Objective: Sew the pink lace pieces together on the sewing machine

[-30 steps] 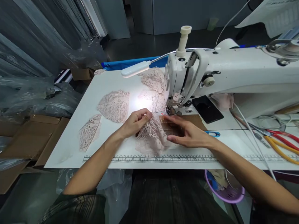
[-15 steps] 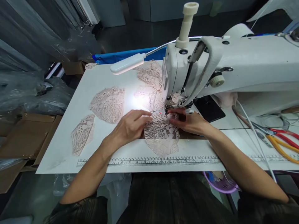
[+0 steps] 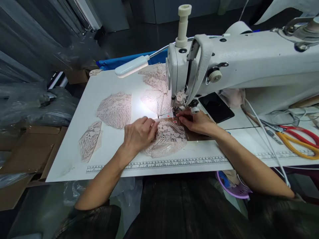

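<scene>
Nearest you, below the table (image 3: 66,146), sits the purple basket (image 3: 240,192); the printed ruler (image 3: 161,165) runs along the table's front edge; just beyond it lies your lace piece (image 3: 167,139), spread between your hands, its upper edge close to the presser foot (image 3: 175,112).

Your left hand (image 3: 140,133) is curled over the lace's left side, thumb and fingertips together at the upper corner in what looks like a pinch; your right hand (image 3: 198,124) has its fingertips just beside the foot, bent and close together, but I cannot tell whether they grip the lace or only rest there.

Half a second ago the lace hung more lengthwise below the foot, its scalloped edge down the right side; now it is turned, with that edge running across the top and sloping down at the right, and more of the brown plate (image 3: 198,135) shows under your right wrist; a second ago the piece was bunched in your left hand, so I judge you are now squaring its edge to the foot.

Farther back, the sewing machine (image 3: 175,66) stands over the work; the rounded lace panel (image 3: 116,111) lies to the left, with the lamp (image 3: 132,66) behind it.
</scene>
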The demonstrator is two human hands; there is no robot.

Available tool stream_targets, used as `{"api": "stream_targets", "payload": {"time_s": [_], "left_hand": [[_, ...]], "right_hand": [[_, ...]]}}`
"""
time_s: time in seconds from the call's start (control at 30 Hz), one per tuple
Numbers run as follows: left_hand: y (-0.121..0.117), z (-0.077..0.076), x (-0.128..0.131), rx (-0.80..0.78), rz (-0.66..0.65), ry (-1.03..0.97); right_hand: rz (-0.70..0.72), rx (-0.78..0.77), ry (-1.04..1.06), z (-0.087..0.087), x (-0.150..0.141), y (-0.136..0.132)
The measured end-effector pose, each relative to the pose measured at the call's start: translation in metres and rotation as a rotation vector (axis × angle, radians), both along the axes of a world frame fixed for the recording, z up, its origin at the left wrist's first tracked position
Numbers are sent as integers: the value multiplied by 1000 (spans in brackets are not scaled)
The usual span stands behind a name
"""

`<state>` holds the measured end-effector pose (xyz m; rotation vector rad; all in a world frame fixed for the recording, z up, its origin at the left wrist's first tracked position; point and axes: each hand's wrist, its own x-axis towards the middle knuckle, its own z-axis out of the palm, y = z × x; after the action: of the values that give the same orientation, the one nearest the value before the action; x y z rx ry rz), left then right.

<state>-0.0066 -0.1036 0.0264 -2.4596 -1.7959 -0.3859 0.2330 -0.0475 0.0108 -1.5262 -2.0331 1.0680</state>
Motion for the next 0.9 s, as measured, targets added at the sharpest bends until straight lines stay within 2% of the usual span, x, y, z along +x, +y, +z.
{"api": "stream_targets", "payload": {"time_s": [0.1, 0.27, 0.4, 0.47, 0.57, 0.63, 0.7, 0.8, 0.9], "left_hand": [[8, 4, -14, 11, 55, -100], [20, 10, -35, -250, 44, -298], [25, 5, -41, -367, -61, -434], [26, 1, -40, -406, -138, -505], [24, -3, -34, -499, -179, -727], [24, -5, -29, -599, -162, -910], [23, -7, -23, -663, -131, -1032], [22, -6, -19, -601, -30, -1058], [22, -2, -22, -498, 74, -930]], "right_hand": [[28, 49, -129, 8, -2, -4], [126, 219, -205, 6, -5, -14], [319, 325, -198, -2, -3, -18], [352, 348, -173, -3, -1, -17], [197, 303, -147, -1, 1, -13], [56, 209, -138, 2, 1, -11], [-15, 138, -115, 3, 1, -11], [-83, 149, -143, 1, 0, -11], [-158, 161, -229, -2, 0, -10]]}}
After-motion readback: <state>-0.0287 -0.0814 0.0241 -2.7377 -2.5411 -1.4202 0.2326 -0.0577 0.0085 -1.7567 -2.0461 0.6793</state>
